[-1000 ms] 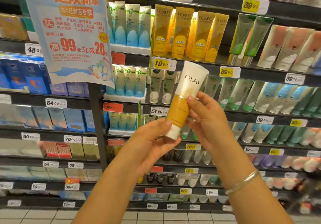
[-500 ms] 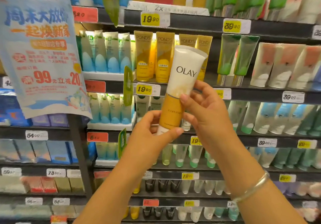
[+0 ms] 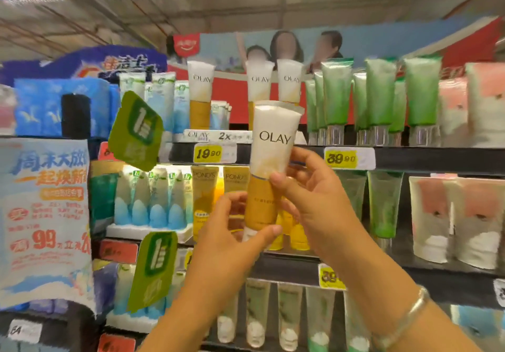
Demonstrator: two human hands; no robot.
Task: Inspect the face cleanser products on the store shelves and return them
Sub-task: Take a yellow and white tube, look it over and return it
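Since the earlier frame the view has tipped upward, so the ceiling and the top shelf now show, and the held Olay cleanser tube (image 3: 269, 165) has risen to stand in front of the top shelf's edge. The shelving unit (image 3: 410, 157) fills the picture, its dark shelf edges carrying yellow price tags (image 3: 341, 158). On the left hangs a pale blue promotional poster (image 3: 45, 215) with red and orange print. Along the top shelf stand tall green tubes (image 3: 378, 97) on silver caps, and to their left three more Olay tubes (image 3: 200, 94), white above and yellow below. One shelf down sit yellow Pond's tubes (image 3: 203, 201) beside blue-and-white tubes (image 3: 149, 201). The held tube stands nearly upright, cap end down, logo facing the camera. The right hand (image 3: 318, 201) grips its middle, thumb across the front and fingers curled behind. The left hand (image 3: 232, 231) holds the bottom, its thumb pressed at the white cap. A silver bangle (image 3: 404, 316) circles the right wrist. Two green leaf-shaped shelf tags (image 3: 136, 133) jut out at the left.
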